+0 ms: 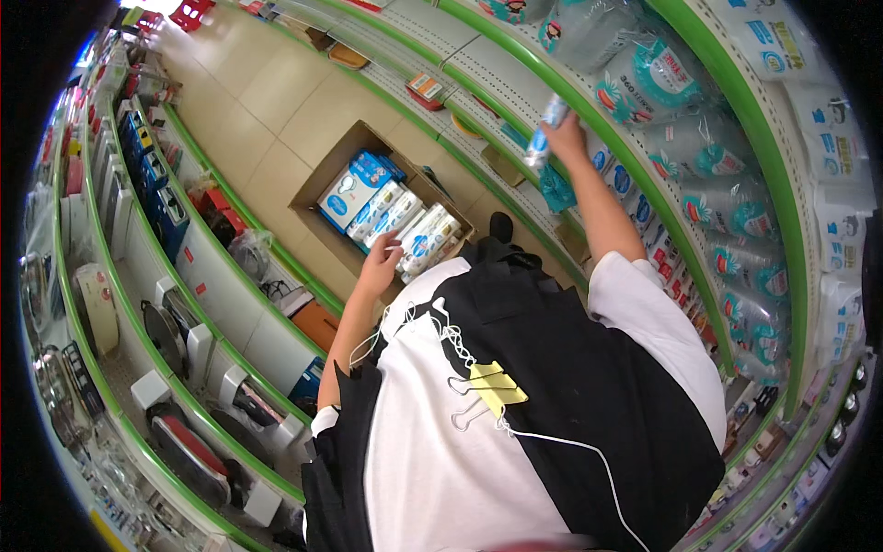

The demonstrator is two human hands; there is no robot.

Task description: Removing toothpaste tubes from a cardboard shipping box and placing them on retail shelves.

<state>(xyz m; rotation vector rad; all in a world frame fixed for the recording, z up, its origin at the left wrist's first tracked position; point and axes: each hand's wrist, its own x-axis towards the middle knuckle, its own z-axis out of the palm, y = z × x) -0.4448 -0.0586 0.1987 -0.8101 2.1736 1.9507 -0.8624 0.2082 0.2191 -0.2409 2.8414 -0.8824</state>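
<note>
My right hand (pixel 569 141) grips a white and blue cylindrical pack (pixel 545 134), held tilted beside the green-edged shelf on the right. Packs of the same colours (pixel 624 183) stand along the shelf level below the bagged goods, partly hidden by my forearm. My left hand (pixel 381 263) hovers over the near left side of an open cardboard box (pixel 321 172), its fingers loosely bent and slightly apart. Close to those fingertips lie several white packs with blue labels (pixel 424 238); whether the fingertips touch one is unclear. Blue and white cartons (pixel 355 183) fill the box's far part.
The box sits on the tiled floor (pixel 255 103) of a narrow aisle, close to my shoe (pixel 501 226). Clear-wrapped packs (pixel 710 152) line the right shelving. Pans (pixel 164 334) and boxed goods (pixel 155 179) occupy the left shelves. A white cord (pixel 586 445) hangs across my clothing.
</note>
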